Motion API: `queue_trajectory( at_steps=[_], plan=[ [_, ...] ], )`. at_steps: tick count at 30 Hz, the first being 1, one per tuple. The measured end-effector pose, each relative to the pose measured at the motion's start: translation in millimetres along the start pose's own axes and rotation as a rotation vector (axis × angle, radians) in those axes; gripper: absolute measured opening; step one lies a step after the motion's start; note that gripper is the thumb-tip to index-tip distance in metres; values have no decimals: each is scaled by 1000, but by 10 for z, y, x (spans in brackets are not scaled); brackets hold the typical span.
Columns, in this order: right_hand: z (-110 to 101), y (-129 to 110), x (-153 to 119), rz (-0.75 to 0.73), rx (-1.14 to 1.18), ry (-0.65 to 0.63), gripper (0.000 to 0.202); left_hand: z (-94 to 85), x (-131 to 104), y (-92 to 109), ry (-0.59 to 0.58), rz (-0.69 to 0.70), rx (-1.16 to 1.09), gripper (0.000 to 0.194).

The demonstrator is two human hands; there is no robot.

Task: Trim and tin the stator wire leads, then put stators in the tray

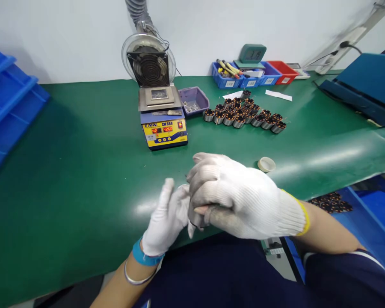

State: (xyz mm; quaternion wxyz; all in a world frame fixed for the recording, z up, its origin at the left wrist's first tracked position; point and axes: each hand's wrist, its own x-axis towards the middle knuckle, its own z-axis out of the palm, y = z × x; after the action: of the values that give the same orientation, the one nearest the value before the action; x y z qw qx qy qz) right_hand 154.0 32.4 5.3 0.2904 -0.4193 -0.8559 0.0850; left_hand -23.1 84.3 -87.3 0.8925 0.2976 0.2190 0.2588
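Observation:
My right hand point(226, 194), in a white knit glove with greyed fingers and a yellow cuff, is closed with its fingers curled downward. Beneath those fingers shows a grey curved piece point(195, 217) with a dark lower edge. It looks like a motor stator, though the glove hides most of it. Close beside it, my left hand point(167, 218) wears a white glove; its thumb stands up apart from the fingers, and the palm faces the right hand. The right hand partly covers the left fingertips. Both hands are over the front edge of the green table point(83, 192).
A yellow-and-blue solder pot point(165, 130) stands behind the hands, under a fume hose point(139, 10). A purple tray point(195, 100) and several motor stators point(239, 119) stand to its right. A small round cap point(266, 164) lies near my right wrist. Blue bins point(9, 98) are at left.

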Motion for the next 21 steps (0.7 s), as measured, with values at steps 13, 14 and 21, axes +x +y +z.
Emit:
queue_trajectory(
  at_steps=[13,14,21],
  plan=[
    [-126,-181,181,-41,-190,-149,13,69,-59,52,23,72,-53,38],
    [-119,-155,155,-28,-188,-145,13,62,-66,17,-43,34,5,41],
    [-7,26,-252,157,199,264,11,-10,-6,-136,188,275,161,40]
  ],
)
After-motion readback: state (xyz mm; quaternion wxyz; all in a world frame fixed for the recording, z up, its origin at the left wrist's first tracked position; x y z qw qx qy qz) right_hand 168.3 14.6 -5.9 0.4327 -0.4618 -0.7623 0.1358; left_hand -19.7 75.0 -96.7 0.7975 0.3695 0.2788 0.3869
